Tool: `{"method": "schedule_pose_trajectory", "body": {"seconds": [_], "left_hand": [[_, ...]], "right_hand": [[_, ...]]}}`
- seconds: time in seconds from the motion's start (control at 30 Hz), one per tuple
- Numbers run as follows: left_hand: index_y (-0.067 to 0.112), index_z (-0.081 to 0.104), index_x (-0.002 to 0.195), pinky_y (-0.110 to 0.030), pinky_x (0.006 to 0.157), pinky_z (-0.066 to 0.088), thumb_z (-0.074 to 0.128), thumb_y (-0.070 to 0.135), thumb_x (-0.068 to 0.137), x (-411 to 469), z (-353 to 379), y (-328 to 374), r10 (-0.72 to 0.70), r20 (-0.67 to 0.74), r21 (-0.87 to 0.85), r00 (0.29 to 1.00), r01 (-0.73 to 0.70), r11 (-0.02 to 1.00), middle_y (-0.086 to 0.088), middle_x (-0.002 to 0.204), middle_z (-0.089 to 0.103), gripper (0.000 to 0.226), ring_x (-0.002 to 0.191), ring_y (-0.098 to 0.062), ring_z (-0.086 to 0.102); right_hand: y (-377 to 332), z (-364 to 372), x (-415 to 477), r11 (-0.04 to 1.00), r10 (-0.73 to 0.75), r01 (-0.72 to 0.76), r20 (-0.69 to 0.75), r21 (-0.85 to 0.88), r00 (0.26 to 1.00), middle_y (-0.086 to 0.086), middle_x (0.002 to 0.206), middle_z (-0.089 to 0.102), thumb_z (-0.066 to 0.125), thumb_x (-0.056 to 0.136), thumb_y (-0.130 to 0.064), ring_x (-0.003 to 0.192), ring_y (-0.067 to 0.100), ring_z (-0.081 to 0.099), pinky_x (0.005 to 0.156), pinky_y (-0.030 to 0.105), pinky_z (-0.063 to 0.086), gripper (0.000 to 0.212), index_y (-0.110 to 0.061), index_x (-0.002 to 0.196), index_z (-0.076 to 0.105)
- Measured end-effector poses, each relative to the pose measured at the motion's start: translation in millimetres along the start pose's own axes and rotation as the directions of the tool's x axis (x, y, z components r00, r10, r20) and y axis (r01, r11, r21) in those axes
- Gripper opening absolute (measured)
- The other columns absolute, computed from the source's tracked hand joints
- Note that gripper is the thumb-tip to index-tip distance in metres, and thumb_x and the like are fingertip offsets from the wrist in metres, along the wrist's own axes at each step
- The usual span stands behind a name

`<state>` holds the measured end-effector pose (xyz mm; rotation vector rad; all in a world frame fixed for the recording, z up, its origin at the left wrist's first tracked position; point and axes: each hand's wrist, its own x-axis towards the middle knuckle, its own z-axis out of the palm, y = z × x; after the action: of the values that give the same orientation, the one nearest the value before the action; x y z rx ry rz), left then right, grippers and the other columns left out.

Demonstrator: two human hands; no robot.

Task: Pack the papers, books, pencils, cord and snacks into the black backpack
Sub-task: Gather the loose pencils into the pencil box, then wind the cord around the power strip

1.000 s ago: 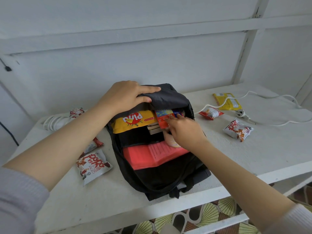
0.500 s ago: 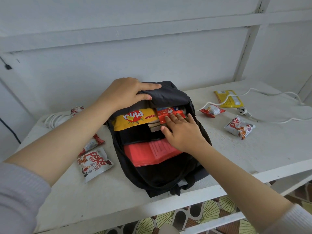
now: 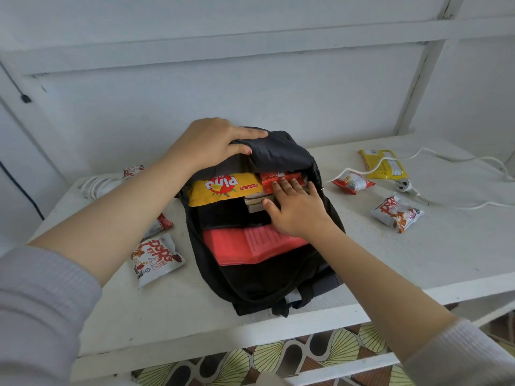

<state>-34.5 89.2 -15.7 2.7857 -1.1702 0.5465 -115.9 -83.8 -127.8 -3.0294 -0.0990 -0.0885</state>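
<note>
The black backpack (image 3: 267, 277) lies open on the white table (image 3: 418, 260). Inside it I see a yellow Pina snack bag (image 3: 223, 188), a red pencil box (image 3: 281, 178), book edges (image 3: 255, 203) and a red folder of papers (image 3: 245, 246). My left hand (image 3: 214, 142) grips the bag's top flap and holds it back. My right hand (image 3: 295, 210) lies flat with straight fingers, pressing on the red pencil box inside the opening. The white cord (image 3: 446, 162) trails across the table at the right, its plug (image 3: 404, 186) beside the snacks.
Loose snack packs lie around: a white Popo pack (image 3: 154, 259) and a red one (image 3: 160, 225) left of the bag, another (image 3: 133, 171) by a coiled white cable (image 3: 97, 186), and a red pack (image 3: 352, 182), yellow pack (image 3: 383, 164) and white pack (image 3: 397, 214) at the right. A wall stands close behind.
My right hand has gone from pinching the red pencil box to lying flat on it, pushing it deeper under the flap. My left hand keeps holding the flap.
</note>
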Motion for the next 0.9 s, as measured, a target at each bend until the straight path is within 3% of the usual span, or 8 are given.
{"method": "schedule_pose_trajectory", "body": {"seconds": [0.3, 0.37, 0.47, 0.57, 0.67, 0.73, 0.8, 0.9], "left_hand": [[0.049, 0.039, 0.134, -0.028, 0.065, 0.03, 0.048, 0.038, 0.094, -9, 5, 9, -0.058, 0.015, 0.025, 0.998, 0.058, 0.998, 0.003, 0.07, 0.045, 0.042, 0.075, -0.018, 0.05], [0.048, 0.039, 0.134, -0.027, 0.066, 0.03, 0.049, 0.038, 0.094, -14, 6, 14, -0.042, -0.016, 0.018, 0.999, 0.042, 0.999, 0.003, 0.085, 0.054, 0.043, 0.087, -0.022, 0.056], [0.048, 0.035, 0.136, -0.026, 0.066, 0.035, 0.05, 0.039, 0.092, -26, 15, 17, 0.0, -0.085, 0.037, 0.996, 0.003, 0.999, 0.001, 0.111, 0.063, 0.047, 0.097, -0.023, 0.059], [0.046, 0.019, 0.14, -0.023, 0.043, 0.025, 0.047, 0.044, 0.09, -42, 26, 23, 0.047, -0.103, 0.206, 0.994, -0.025, 0.978, -0.005, 0.076, 0.049, 0.058, 0.057, -0.021, 0.046], [0.033, 0.018, 0.146, -0.026, 0.041, 0.027, 0.054, 0.043, 0.085, -63, 36, 37, 0.045, -0.159, 0.23, 0.986, -0.007, 0.973, -0.005, 0.071, 0.043, 0.072, 0.055, -0.02, 0.043], [0.025, 0.031, 0.145, -0.037, 0.06, 0.045, 0.061, 0.043, 0.083, -80, 46, 46, 0.014, -0.162, 0.209, 0.987, 0.021, 0.978, -0.007, 0.082, 0.053, 0.071, 0.072, -0.024, 0.053], [0.022, 0.045, 0.138, -0.042, 0.093, 0.039, 0.061, 0.045, 0.084, -99, 55, 54, -0.053, -0.162, 0.18, 0.985, 0.082, 0.98, -0.007, 0.101, 0.059, 0.061, 0.097, -0.026, 0.055], [0.019, 0.06, 0.123, -0.038, 0.099, 0.034, 0.055, 0.038, 0.087, -126, 57, 58, -0.186, -0.283, -0.011, 0.941, 0.191, 0.982, -0.008, 0.114, 0.059, 0.041, 0.11, -0.025, 0.052]], "right_hand": [[8, -8, -11, 0.988, -0.128, 0.129, -0.015, 0.088, 0.992, 0.012, 0.154, 0.025, 0.024, 0.096, -0.054, 0.144, 0.026, 0.016, 0.116, 0.045, 0.005, 0.064, -0.013, 0.145, 0.031], [9, -11, -30, 0.961, -0.209, 0.229, -0.136, 0.155, 0.969, 0.009, 0.132, 0.054, 0.026, 0.093, -0.054, 0.128, 0.024, 0.043, 0.113, 0.045, 0.025, 0.058, -0.014, 0.124, 0.055], [14, -16, -62, 0.853, -0.3, 0.405, -0.325, 0.33, 0.897, -0.003, 0.09, 0.068, 0.032, 0.089, -0.053, 0.088, 0.015, 0.061, 0.081, 0.035, 0.048, 0.051, -0.017, 0.098, 0.067], [19, -19, -75, 0.773, -0.331, 0.516, -0.459, 0.368, 0.824, -0.005, 0.081, 0.071, 0.043, 0.09, -0.043, 0.079, 0.015, 0.064, 0.07, 0.035, 0.049, 0.038, -0.017, 0.093, 0.072], [18, -26, -72, 0.714, -0.327, 0.585, -0.556, 0.385, 0.764, -0.004, 0.077, 0.071, 0.048, 0.091, -0.037, 0.076, 0.015, 0.064, 0.07, 0.036, 0.048, 0.033, -0.016, 0.088, 0.073], [14, -34, -64, 0.684, -0.353, 0.615, -0.56, 0.393, 0.75, -0.006, 0.078, 0.071, 0.049, 0.092, -0.037, 0.074, 0.01, 0.064, 0.07, 0.035, 0.048, 0.032, -0.017, 0.09, 0.074], [7, -42, -54, 0.664, -0.397, 0.649, -0.56, 0.371, 0.727, -0.008, 0.08, 0.072, 0.051, 0.091, -0.037, 0.074, 0.006, 0.064, 0.071, 0.033, 0.048, 0.03, -0.018, 0.092, 0.074], [-8, -58, -31, 0.59, -0.455, 0.715, -0.578, 0.374, 0.678, -0.011, 0.08, 0.072, 0.053, 0.092, -0.032, 0.072, 0.004, 0.064, 0.07, 0.03, 0.049, 0.026, -0.018, 0.087, 0.074]]}}
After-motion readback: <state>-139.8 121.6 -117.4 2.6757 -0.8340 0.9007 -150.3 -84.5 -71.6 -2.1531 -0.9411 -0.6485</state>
